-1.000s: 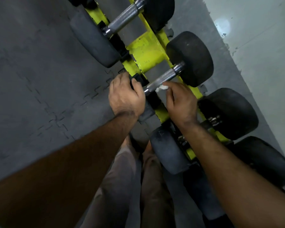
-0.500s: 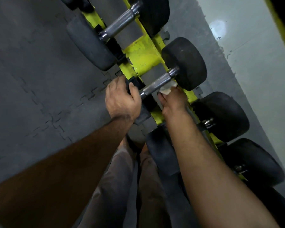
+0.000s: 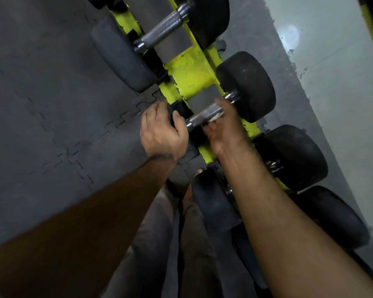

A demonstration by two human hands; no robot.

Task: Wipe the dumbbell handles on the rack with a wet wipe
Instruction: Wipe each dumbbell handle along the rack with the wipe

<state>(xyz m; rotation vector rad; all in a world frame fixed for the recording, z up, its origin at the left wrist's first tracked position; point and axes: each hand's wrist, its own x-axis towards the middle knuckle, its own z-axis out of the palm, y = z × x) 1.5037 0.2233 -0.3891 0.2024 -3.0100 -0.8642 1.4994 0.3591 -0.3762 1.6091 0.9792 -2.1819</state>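
Here the left hand grips the near black end of the dumbbell, likely to keep it from rolling on the yellow rack. The right hand curls under the metal handle, pressing a white wipe against its underside.

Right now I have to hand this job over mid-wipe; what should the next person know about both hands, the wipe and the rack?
Left hand: holds the near black rubber head of the dumbbell being wiped, steadying it.
Right hand: grips the white wet wipe against that dumbbell's knurled steel handle, near its far head.
Yellow-green steel rack: another dumbbell's knurled handle lies farther up; more dumbbells sit nearer, their handles mostly hidden by the right arm.
Done: cannot tell which handles are already clean.
Left: finish this handle, then any others not yet wiped.
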